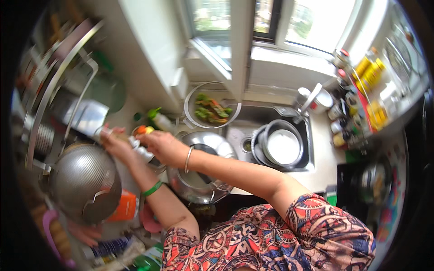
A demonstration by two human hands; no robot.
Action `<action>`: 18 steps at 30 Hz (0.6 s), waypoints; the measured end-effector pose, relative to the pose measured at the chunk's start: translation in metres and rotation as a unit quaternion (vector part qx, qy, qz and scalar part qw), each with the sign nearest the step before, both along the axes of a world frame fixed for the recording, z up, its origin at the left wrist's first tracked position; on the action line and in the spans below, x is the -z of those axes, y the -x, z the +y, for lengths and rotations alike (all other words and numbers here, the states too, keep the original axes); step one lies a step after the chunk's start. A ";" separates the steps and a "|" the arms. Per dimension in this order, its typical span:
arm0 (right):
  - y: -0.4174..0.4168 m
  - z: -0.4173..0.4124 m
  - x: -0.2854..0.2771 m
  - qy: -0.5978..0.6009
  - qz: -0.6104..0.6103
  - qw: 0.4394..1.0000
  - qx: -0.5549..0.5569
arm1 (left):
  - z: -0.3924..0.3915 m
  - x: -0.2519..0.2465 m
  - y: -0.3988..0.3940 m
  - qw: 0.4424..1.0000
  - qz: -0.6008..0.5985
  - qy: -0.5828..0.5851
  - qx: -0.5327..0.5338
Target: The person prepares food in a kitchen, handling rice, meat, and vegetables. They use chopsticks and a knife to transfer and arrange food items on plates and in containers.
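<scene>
My left hand (117, 144), a green band on its forearm, is closed at the near end of a wide-bladed metal cleaver (89, 114). The blade points left, behind a bar of the metal rack (78, 96); blur softens the grip. Close beside it, my right hand (166, 147) has its fingers bent together, with a silver bangle at the wrist. Next to those fingertips is a small orange and yellow thing (144, 130), too blurred to name. A white thing (144, 152) shows below; whether the right hand holds either one is unclear. Under my right forearm stands a large steel pan (217, 142).
Cut green and orange vegetables (210, 110) lie in a clear bowl (186, 110) beside the sink (234, 130). Stacked metal pots (298, 144) stand in the sink. A perforated metal strainer (84, 179) hangs at left. Bottles (369, 76) fill a shelf at right.
</scene>
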State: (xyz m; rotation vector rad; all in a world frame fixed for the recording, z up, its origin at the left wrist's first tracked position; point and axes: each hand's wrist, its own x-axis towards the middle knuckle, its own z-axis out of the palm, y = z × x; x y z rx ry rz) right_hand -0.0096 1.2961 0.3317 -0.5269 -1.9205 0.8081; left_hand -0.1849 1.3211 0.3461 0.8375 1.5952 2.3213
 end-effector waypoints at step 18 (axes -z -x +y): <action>-0.265 -0.204 0.096 0.376 0.069 0.862 0.333 | -0.040 0.081 -0.083 0.940 0.272 0.154 -0.141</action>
